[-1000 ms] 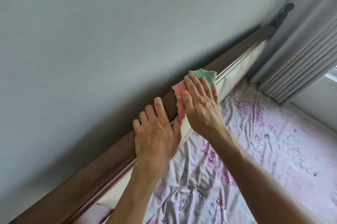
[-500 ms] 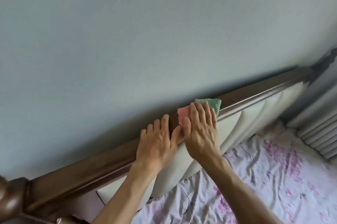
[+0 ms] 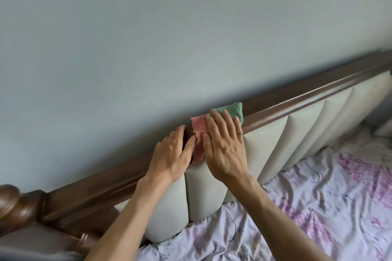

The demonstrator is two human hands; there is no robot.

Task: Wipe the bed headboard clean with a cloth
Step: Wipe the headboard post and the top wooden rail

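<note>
The headboard has a dark brown wooden top rail point(image 3: 297, 99) running up to the right and cream padded panels point(image 3: 267, 144) below it. A pink and green cloth point(image 3: 232, 110) lies draped over the rail near the middle. My right hand point(image 3: 224, 146) presses flat on the cloth, fingers spread, covering its centre. My left hand point(image 3: 172, 152) rests just left of it, fingers hooked over the rail's top, thumb touching the cloth's pink edge.
A carved wooden post point(image 3: 12, 203) ends the headboard at the lower left. A pale blue-grey wall point(image 3: 169, 38) rises right behind the rail. A rumpled sheet with pink and purple flowers point(image 3: 318, 207) covers the bed below.
The view has swung left and down, so the curtain is gone and the corner post shows. Both hands and the cloth stay together on the rail; my left fingers now hook further over it.
</note>
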